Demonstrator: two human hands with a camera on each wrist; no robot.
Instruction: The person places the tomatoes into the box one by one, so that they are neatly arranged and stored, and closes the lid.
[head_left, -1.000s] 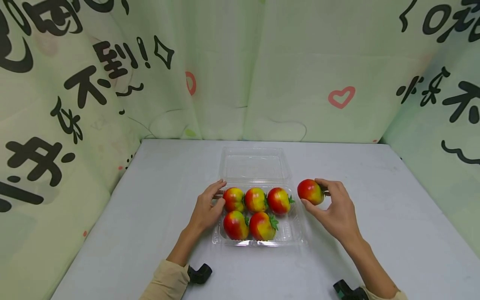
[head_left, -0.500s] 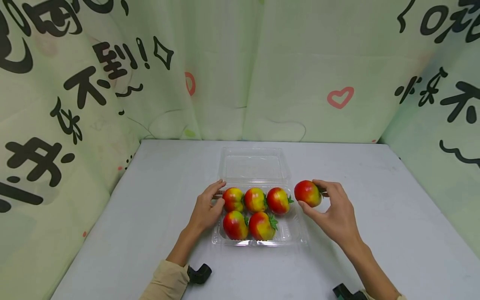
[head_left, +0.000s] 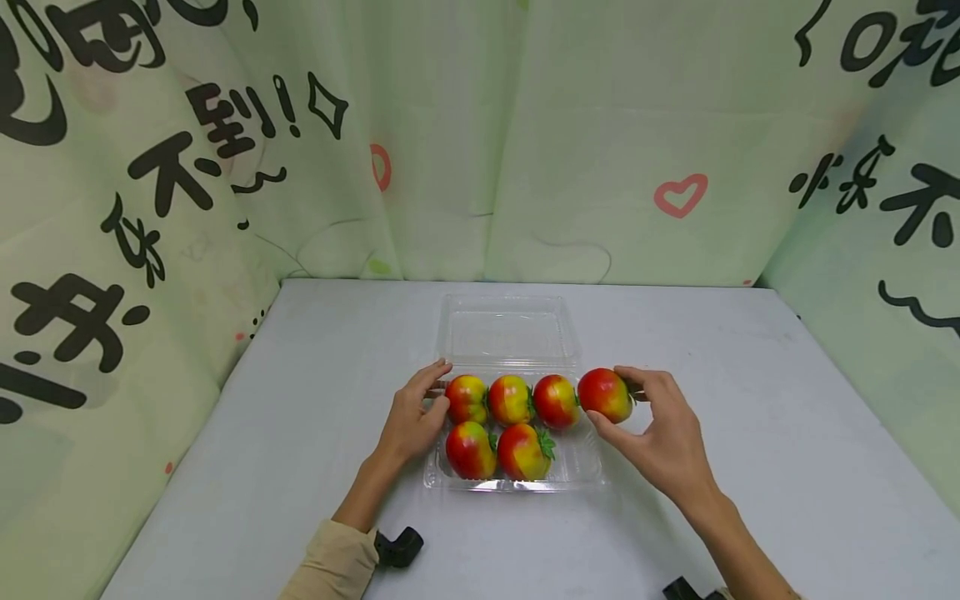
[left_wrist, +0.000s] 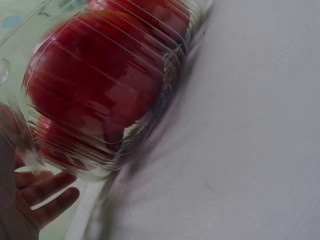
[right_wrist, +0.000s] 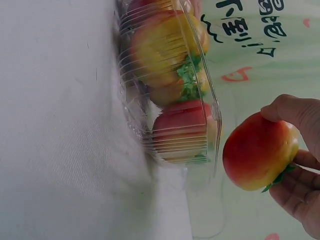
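Note:
A clear plastic clamshell box (head_left: pixel 592 479) holds several red-and-yellow fruits with green leafy tops, such as this front one (head_left: pixel 525 452). My left hand (head_left: pixel 411 421) touches the box's left side, its fingers fairly straight. In the left wrist view, spread fingers (left_wrist: pixel 55 195) show beside the ribbed plastic wall. My right hand (head_left: pixel 663 433) pinches another red-and-yellow fruit (head_left: pixel 604 395) between thumb and fingers. That fruit is above the box's right edge, beside the back row. In the right wrist view the held fruit (right_wrist: pixel 257 152) is apart from the box, its leaves towards my palm.
The box's clear lid (head_left: pixel 510 329) lies folded back behind it. Everything rests on a white table (head_left: pixel 345 350). Pale green curtains (head_left: pixel 585 150) with black lettering hang at the back and both sides. A black device (head_left: pixel 401 547) sits at my left wrist.
My right hand has carried its fruit left and slightly towards me, from beside the box to over its right edge. The left hand and the box have stayed put.

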